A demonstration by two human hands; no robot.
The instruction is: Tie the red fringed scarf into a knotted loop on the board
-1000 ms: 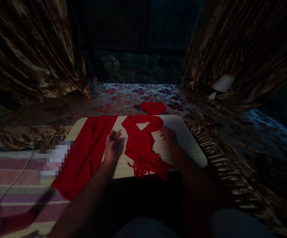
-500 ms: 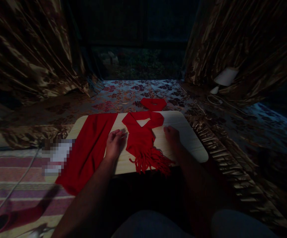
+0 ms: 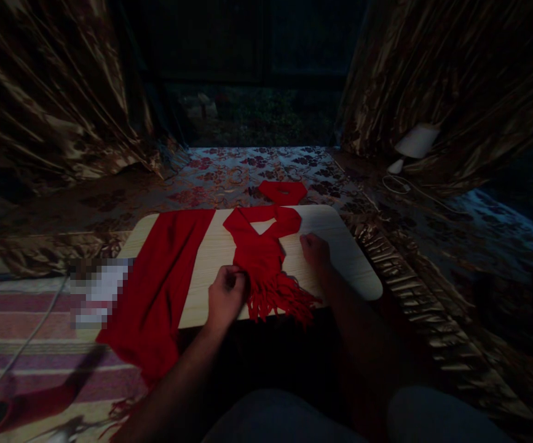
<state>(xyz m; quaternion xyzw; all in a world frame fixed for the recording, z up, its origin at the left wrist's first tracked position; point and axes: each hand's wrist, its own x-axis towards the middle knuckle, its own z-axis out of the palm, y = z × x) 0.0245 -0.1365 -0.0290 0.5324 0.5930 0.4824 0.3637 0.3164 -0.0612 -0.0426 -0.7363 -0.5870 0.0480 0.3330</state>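
Observation:
A red scarf point(image 3: 260, 249) with a fringed end lies folded in a loop on a small pale wooden table point(image 3: 349, 264). My left hand point(image 3: 227, 294) is at the scarf's left edge, just above the fringe, its thumb and fingers pinched on the cloth there. To the right of the scarf, my right hand point(image 3: 316, 250) rests closed over the tabletop, apart from the cloth, with nothing visible in it. A second, wider red cloth point(image 3: 167, 267) drapes across the table's left side and hangs over the front edge, partly behind my left forearm.
Past the far edge lies another red folded piece point(image 3: 283, 192) on a patterned cover point(image 3: 229, 178). A white lamp point(image 3: 417, 141) with a loose cord stands at right. On the striped cloth point(image 3: 21, 323) at left lies a red tube-like object point(image 3: 31, 411). The room is dim.
My left hand has moved toward me and right, from the bare wood onto the scarf's left edge, and its fingers have closed. My right hand stays nearly in place.

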